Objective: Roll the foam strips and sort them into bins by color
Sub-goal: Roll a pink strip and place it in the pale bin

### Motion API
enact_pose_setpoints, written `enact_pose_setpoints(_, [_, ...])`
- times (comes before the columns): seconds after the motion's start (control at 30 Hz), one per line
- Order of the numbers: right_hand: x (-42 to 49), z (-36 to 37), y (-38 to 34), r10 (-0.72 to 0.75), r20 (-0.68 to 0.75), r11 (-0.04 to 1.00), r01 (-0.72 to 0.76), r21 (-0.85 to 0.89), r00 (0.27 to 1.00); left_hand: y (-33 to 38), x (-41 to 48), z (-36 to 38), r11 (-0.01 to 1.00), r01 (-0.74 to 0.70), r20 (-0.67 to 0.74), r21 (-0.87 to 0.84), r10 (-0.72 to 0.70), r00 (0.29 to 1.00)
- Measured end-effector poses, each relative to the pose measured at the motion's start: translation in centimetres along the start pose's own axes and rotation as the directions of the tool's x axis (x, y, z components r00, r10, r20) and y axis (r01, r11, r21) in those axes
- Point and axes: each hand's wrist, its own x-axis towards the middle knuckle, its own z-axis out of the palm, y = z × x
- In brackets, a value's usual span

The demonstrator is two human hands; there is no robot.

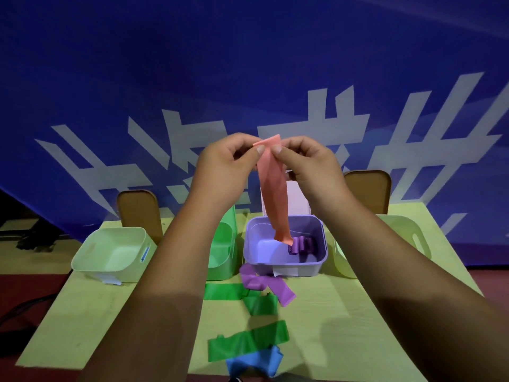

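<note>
A pink foam strip (pixel 272 188) hangs straight down in the air above the purple bin (pixel 319 260). My left hand (pixel 228 164) and my right hand (pixel 305 161) both pinch its top end, thumbs facing each other. Purple rolls (pixel 300 245) lie inside the purple bin. Loose on the table lie a purple strip (pixel 264 283), green strips (pixel 248 343) and a blue strip (pixel 256 359). A green bin (pixel 227 249) stands behind my left forearm, partly hidden.
A pale white-green bin (pixel 110 249) stands at the left and a pale yellow-green bin (pixel 407 232) at the right on the yellow-green table (pixel 82 312). Two brown chair backs (pixel 140 210) rise behind the table. A blue banner fills the background.
</note>
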Motion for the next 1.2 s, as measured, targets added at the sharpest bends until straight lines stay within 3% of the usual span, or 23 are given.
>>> enact_pose_setpoints(0.27, [0.1,-0.4,-1.1,-0.081,0.004,0.988,0.081,-0.13,0.997,0.3,0.3,-0.4,1.0,-0.005,0.054,0.009,0.005,0.999])
enact_pose_setpoints(1.2, [1.4,-0.7,-0.8,-0.092,0.062,0.987,0.099,-0.13,0.994,-0.2,1.6,0.4,0.998,0.016,0.038,-0.057,-0.014,0.999])
